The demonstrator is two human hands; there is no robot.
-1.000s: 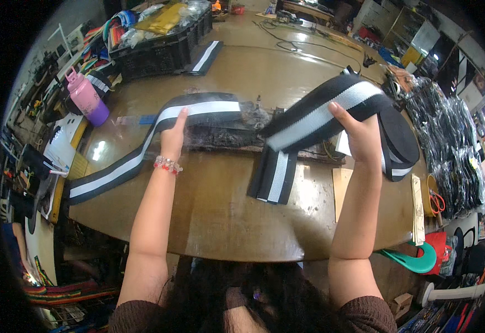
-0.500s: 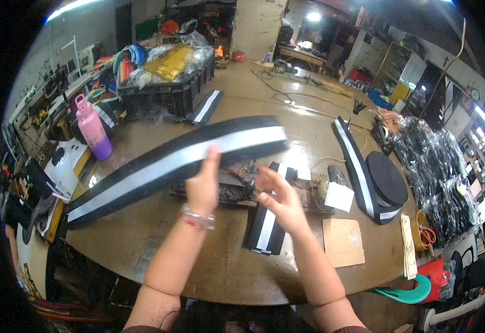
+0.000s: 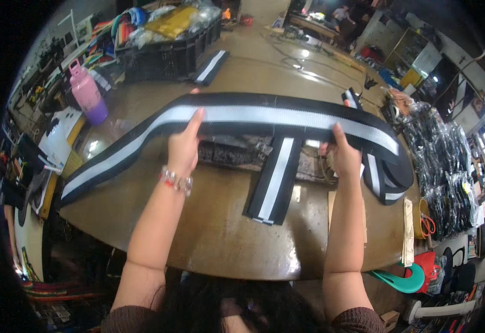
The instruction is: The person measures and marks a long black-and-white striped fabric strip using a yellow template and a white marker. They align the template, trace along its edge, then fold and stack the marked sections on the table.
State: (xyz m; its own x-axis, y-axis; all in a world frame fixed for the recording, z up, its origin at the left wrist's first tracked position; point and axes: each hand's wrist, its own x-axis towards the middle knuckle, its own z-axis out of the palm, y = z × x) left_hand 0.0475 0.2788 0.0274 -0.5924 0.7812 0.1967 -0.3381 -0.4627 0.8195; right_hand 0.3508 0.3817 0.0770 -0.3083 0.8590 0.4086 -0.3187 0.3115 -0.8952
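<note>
A long black webbing strap with a white stripe [image 3: 264,115] stretches across in front of me, held up over the table. My left hand [image 3: 184,147] grips its lower edge left of the middle, thumb laid on the stripe. My right hand [image 3: 347,152] pinches it the same way near the right end. From the left hand the strap slopes down to the table's left edge. Beneath it lies a shorter striped black strap [image 3: 277,180], its far part hidden. A dark rough block [image 3: 228,157] is partly covered behind. At the right, a coiled striped strap [image 3: 389,195] is partly hidden.
A pink and purple bottle [image 3: 89,94] stands at the left. Behind are a black crate [image 3: 162,64] heaped with plastic and another short striped strap [image 3: 211,67]. Plastic-wrapped black goods [image 3: 448,172] and orange-handled scissors [image 3: 428,225] are at the right; a person [image 3: 340,16] sits far back.
My right hand has moved right and up and taken hold of the strap, having been free before. The strap's right end has swung rightward, over the coil. My left hand has shifted slightly left and up.
</note>
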